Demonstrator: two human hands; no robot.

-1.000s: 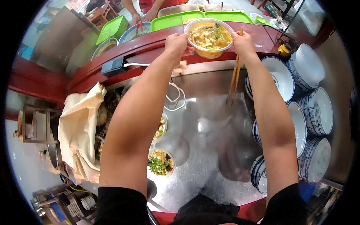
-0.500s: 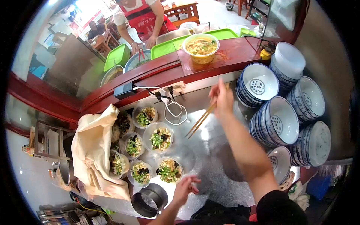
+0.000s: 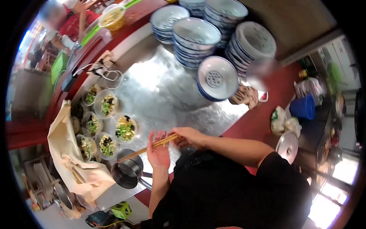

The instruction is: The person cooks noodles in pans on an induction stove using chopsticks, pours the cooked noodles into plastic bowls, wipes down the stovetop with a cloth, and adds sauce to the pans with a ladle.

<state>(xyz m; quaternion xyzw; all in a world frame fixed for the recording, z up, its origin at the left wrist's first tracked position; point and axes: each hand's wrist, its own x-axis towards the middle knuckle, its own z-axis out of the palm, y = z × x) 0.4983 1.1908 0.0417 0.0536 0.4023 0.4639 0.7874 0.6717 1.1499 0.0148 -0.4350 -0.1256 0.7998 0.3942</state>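
Note:
My right hand point(image 3: 188, 136) is closed around a pair of wooden chopsticks point(image 3: 146, 149), held low in front of my body. They slant down to the left, their tips near the rim of a dark, deep pot point(image 3: 126, 176) with a long handle. My left hand point(image 3: 158, 153) is raised beside them, fingers stretched out. The chopsticks pass across its palm; whether they touch it I cannot tell. Several clear tubs of chopped greens and other bits, such as the nearest tub point(image 3: 125, 129), stand left of my hands. A cream cloth point(image 3: 76, 164) partly covers some of them.
Stacks of blue-and-white bowls point(image 3: 196, 36) stand along the far right of the metal counter point(image 3: 152, 91). A tub of yellow food point(image 3: 113, 19) sits on the red ledge, near a white cable point(image 3: 116, 78). Beyond it is a person in a red apron.
My view has turned to the right. My right hand has drawn back from near the ledge with the chopsticks, bringing them beside my left hand. The tub on the ledge stays there.

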